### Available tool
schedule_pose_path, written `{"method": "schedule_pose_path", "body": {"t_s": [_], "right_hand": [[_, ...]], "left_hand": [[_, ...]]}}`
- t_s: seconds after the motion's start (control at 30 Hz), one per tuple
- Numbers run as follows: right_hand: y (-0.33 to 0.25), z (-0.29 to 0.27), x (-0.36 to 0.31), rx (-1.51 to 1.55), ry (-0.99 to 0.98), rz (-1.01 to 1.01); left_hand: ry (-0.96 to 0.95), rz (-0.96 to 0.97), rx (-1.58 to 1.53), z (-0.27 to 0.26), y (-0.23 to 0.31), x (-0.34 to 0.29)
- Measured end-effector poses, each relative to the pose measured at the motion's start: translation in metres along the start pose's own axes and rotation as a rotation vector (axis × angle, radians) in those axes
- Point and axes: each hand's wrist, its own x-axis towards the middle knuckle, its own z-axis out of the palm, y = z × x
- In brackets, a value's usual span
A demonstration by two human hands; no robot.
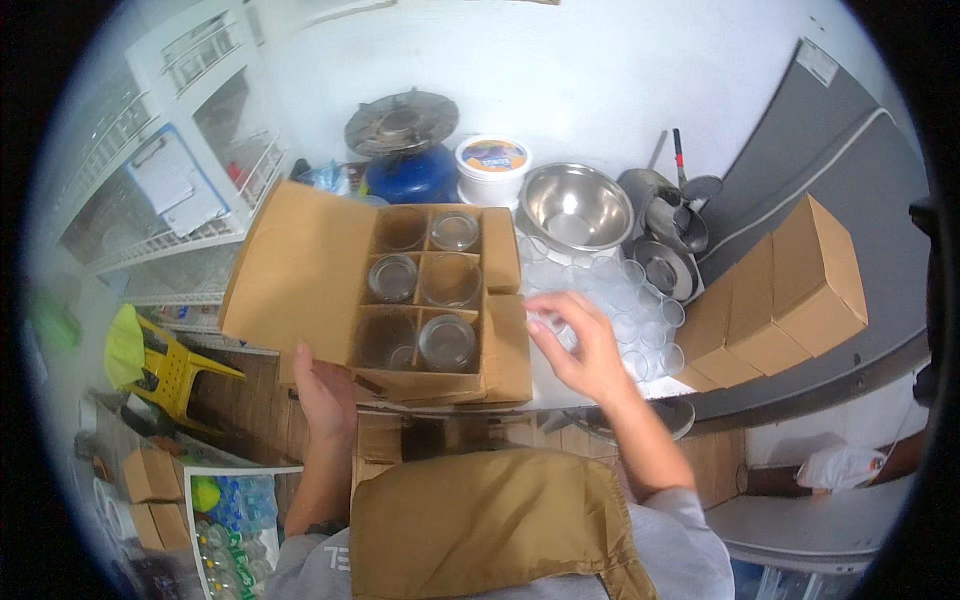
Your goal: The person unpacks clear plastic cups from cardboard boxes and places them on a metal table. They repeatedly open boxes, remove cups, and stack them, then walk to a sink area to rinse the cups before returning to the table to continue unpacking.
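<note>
An open cardboard box (505, 340) with dividers sits in front of me at the table's front edge. Clear drinking glasses (447, 342) stand in its compartments, some base up and others mouth up. Its large lid flap (300, 270) leans out to the left. My left hand (328, 395) holds the box's lower left side, thumb up, the other fingers partly hidden behind the cardboard. At the right side flap, my right hand (578, 345) has thumb and fingertips closed on the edge. Just beyond it, many loose clear glasses (625, 310) crowd the white table.
Behind the box are a blue gas burner (410, 170), a white tub (492, 170) and a steel bowl (577, 207). Pans (668, 265) and a row of closed cardboard boxes (775, 300) line the right. A yellow chair (180, 370) stands at left.
</note>
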Motion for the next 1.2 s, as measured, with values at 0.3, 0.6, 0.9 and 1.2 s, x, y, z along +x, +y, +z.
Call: {"method": "schedule_pose_path", "body": {"t_s": [0.3,0.6,0.9,1.2], "right_hand": [[-0.065,0.01,0.111,-0.76,-0.921,-0.29],[-0.076,-0.043,0.105,-0.656,-0.356,-0.48],[-0.062,-0.089,-0.004,-0.692,-0.208,-0.231],[0.109,0.026,-0.112,-0.747,-0.366,-0.056]], "left_hand": [[-0.174,1.012,0.707,-0.014,0.053,-0.017],[-1.014,0.466,1.721,0.066,0.069,-0.006],[-1.012,0.307,1.545,0.055,0.078,0.013],[-0.759,0.841,1.387,0.101,0.123,0.002]]}}
